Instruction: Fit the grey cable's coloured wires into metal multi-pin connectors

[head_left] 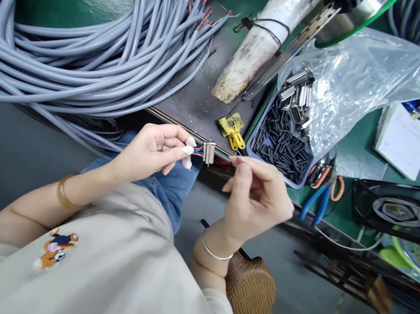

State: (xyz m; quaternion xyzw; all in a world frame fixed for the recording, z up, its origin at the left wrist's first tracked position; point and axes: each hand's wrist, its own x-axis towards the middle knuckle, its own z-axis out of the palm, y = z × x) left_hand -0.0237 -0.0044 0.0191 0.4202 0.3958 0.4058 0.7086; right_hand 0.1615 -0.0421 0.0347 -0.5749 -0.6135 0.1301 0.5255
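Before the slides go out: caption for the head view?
Left hand pinches coloured wires at a connector; right hand off its other side, grey cables looped beyond.

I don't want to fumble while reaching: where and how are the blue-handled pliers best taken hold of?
Around the blue handles, I'd judge, coming from the person's side of the bench. The pliers lie with their handles spread toward its front edge and their head pointing away. Orange handles sit close beside, so gripping near the blue ends should avoid them.

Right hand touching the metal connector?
Apart. The head view shows a gap between the right hand's fingertips and the near side of the metal connector.
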